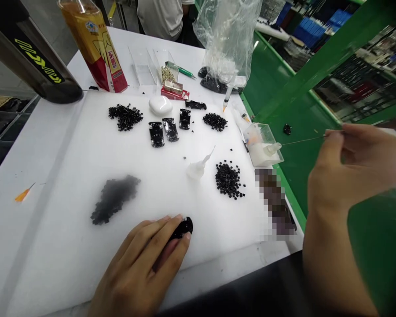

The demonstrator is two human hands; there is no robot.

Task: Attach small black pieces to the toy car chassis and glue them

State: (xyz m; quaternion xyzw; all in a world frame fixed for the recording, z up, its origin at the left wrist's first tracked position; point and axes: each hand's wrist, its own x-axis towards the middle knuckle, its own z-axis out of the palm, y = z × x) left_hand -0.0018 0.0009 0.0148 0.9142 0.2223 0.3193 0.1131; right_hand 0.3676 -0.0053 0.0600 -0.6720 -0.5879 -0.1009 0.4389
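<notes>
My left hand [141,259] rests low on the white work surface [69,176], its fingers closed around a black glossy part [184,227] that is mostly hidden. Raised at the right, my right hand [356,163] is blurred and pinches a thin needle-like rod [303,141]. The rod's far end reaches a small translucent nozzle [273,149] at the clear plastic box [265,136]. Small black square pieces [229,179] lie in a pile, and beside them stands a white bottle with a thin tip [198,169]. Several car-shaped black parts [170,129] lie farther back.
More small black pieces form piles at the back left [125,117] and back right [215,122]. A dark bottle [33,57], a yellow-red drink bottle [97,53] and a clear plastic bag [227,44] line the far edge. An orange needle tip [23,193] lies left. A person [161,17] sits beyond.
</notes>
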